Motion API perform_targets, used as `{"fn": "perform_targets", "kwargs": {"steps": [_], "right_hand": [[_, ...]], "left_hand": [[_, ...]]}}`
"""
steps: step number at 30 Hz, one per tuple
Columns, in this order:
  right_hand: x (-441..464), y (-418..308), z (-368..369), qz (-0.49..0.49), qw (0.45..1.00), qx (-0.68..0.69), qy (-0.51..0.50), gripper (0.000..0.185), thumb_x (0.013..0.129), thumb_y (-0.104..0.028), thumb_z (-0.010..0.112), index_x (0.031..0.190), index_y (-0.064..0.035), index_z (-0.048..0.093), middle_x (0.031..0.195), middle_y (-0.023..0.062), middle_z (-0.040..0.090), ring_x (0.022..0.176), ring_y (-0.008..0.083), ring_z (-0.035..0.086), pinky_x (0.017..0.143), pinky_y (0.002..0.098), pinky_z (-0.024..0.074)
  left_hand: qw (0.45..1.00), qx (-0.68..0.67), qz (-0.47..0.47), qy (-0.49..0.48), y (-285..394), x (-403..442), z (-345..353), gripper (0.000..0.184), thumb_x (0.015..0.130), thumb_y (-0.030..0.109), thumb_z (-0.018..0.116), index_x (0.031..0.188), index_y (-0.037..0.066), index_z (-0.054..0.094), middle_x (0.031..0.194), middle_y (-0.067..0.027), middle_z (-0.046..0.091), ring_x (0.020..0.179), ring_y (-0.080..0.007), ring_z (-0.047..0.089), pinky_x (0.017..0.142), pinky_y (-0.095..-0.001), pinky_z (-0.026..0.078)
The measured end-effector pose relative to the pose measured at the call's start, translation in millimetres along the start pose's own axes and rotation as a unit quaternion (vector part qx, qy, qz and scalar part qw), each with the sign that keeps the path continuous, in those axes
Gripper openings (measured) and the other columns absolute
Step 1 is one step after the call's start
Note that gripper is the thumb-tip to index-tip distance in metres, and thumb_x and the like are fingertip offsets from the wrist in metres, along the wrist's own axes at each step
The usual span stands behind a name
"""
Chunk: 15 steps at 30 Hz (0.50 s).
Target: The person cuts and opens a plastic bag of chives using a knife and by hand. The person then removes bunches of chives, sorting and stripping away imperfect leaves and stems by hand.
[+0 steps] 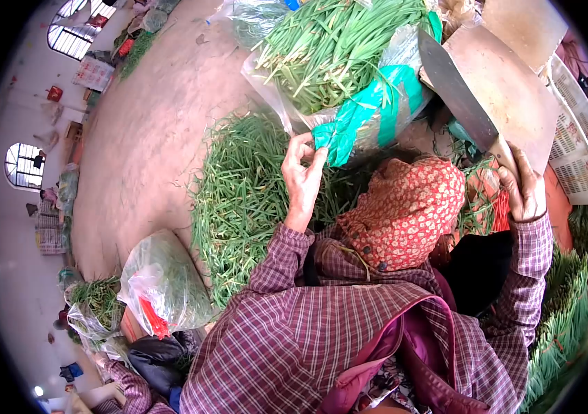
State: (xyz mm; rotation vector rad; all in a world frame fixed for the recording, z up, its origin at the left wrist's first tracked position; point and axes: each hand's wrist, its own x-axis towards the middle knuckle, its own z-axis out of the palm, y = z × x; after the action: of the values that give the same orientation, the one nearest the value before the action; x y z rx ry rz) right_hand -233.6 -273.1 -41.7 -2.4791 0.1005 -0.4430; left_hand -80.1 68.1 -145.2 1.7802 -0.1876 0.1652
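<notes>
The person's right hand (525, 183) grips a broad-bladed knife (461, 93) by its handle, the blade across a brown board (522, 100); contact is unclear. The left hand (301, 176) pinches a corner of green plastic (370, 114) beside a bundle of long green stalks (335, 52). Loose greens (242, 200) cover part of the dusty, pinkish-brown floor (145, 138), near a clear bag (177, 276). Arched, barred windows (25, 165) pierce a pale wall (4, 234).
</notes>
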Motion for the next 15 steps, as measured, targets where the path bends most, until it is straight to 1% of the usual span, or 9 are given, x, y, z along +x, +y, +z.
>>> {"fn": "perform_targets", "kwargs": {"steps": [2, 3, 4, 8, 10, 11, 12, 14, 15], "right_hand": [[3.3, -11.0, 4.3, -0.046, 0.999, -0.004, 0.005, 0.042, 0.087, -0.018, 0.054, 0.123, 0.0019, 0.048, 0.09, 0.0245, 0.065, 0.083, 0.0375, 0.066, 0.073, 0.0375, 0.0505], [2.6, -16.2, 3.8, -0.061, 0.998, -0.007, 0.011, 0.042, 0.086, -0.017, 0.053, 0.124, 0.0006, 0.048, 0.09, 0.023, 0.065, 0.08, 0.0359, 0.066, 0.072, 0.0367, 0.0505], [1.6, -16.5, 2.4, -0.04, 0.999, -0.003, -0.005, 0.041, 0.087, -0.02, 0.053, 0.124, -0.0006, 0.049, 0.087, 0.0214, 0.065, 0.076, 0.0332, 0.067, 0.071, 0.036, 0.0504], [1.6, -21.3, 5.0, -0.015, 1.0, 0.016, 0.013, 0.041, 0.089, -0.023, 0.054, 0.123, -0.0012, 0.05, 0.082, 0.0201, 0.065, 0.07, 0.029, 0.067, 0.066, 0.0343, 0.0498], [2.7, -20.4, 11.0, 0.004, 0.998, 0.054, 0.026, 0.041, 0.089, -0.024, 0.054, 0.123, -0.0004, 0.049, 0.081, 0.0199, 0.065, 0.069, 0.0272, 0.067, 0.065, 0.0335, 0.0497], [2.7, -16.9, 13.1, 0.034, 0.997, 0.074, 0.017, 0.042, 0.09, -0.023, 0.054, 0.123, 0.0019, 0.049, 0.081, 0.0199, 0.065, 0.071, 0.0268, 0.067, 0.067, 0.0328, 0.0498], [1.0, -15.5, 16.6, 0.034, 0.996, 0.076, 0.015, 0.042, 0.09, -0.023, 0.054, 0.123, 0.0019, 0.049, 0.081, 0.0199, 0.065, 0.071, 0.0268, 0.067, 0.067, 0.0328, 0.0498], [2.5, -13.2, 24.7, 0.007, 0.996, 0.077, 0.041, 0.042, 0.09, -0.022, 0.055, 0.122, 0.0043, 0.049, 0.082, 0.0206, 0.065, 0.074, 0.0278, 0.067, 0.07, 0.0332, 0.0502], [3.0, -13.2, 27.3, 0.006, 0.995, 0.096, 0.033, 0.041, 0.089, -0.02, 0.056, 0.121, 0.0056, 0.05, 0.088, 0.0217, 0.065, 0.081, 0.0289, 0.066, 0.074, 0.0335, 0.0497]], "left_hand": [[0.998, -0.002, 0.066, 0.014, 1.8, 1.3, -1.7, 0.015, 0.08, 0.001, 0.064, 0.093, 0.002, 0.057, 0.07, 0.002, 0.055, 0.064, -0.0051, 0.049, 0.061, -0.0209, 0.041], [0.998, -0.004, 0.068, 0.008, 6.3, -2.8, -1.8, 0.01, 0.08, 0.001, 0.064, 0.086, 0.004, 0.056, 0.071, 0.0019, 0.055, 0.066, -0.0052, 0.049, 0.063, -0.0206, 0.042], [0.997, 0.015, 0.07, 0.014, 12.4, -6.5, -1.7, 0.009, 0.08, 0.002, 0.064, 0.085, 0.003, 0.056, 0.072, 0.0016, 0.055, 0.067, -0.0061, 0.05, 0.064, -0.0214, 0.042], [0.992, 0.06, 0.108, 0.006, 9.3, -8.0, -5.8, 0.009, 0.08, 0.006, 0.064, 0.082, 0.003, 0.057, 0.074, 0.0003, 0.056, 0.071, -0.0077, 0.05, 0.069, -0.023, 0.042], [0.995, 0.045, 0.077, -0.032, 2.9, -2.7, -11.0, 0.009, 0.08, 0.006, 0.065, 0.082, 0.002, 0.057, 0.077, 0.0002, 0.057, 0.073, -0.0079, 0.051, 0.071, -0.0223, 0.042], [0.999, 0.012, 0.043, -0.027, 0.9, 0.8, -11.1, 0.01, 0.079, 0.006, 0.064, 0.081, 0.0, 0.057, 0.078, -0.001, 0.057, 0.073, -0.0094, 0.051, 0.071, -0.0257, 0.043], [0.998, -0.049, 0.003, -0.048, -0.5, 2.1, -13.4, 0.01, 0.082, 0.009, 0.063, 0.086, 0.001, 0.059, 0.08, 0.0002, 0.058, 0.076, -0.0083, 0.052, 0.072, -0.0242, 0.042], [0.99, -0.117, -0.032, -0.069, -4.2, 10.2, -18.6, 0.01, 0.085, 0.009, 0.06, 0.091, 0.002, 0.06, 0.083, 0.001, 0.059, 0.079, -0.0077, 0.052, 0.074, -0.0231, 0.042], [0.988, -0.134, -0.028, -0.071, -5.6, 12.8, -21.6, 0.011, 0.088, 0.009, 0.056, 0.096, 0.002, 0.061, 0.086, 0.0005, 0.06, 0.08, -0.0071, 0.053, 0.076, -0.0224, 0.042]]}}
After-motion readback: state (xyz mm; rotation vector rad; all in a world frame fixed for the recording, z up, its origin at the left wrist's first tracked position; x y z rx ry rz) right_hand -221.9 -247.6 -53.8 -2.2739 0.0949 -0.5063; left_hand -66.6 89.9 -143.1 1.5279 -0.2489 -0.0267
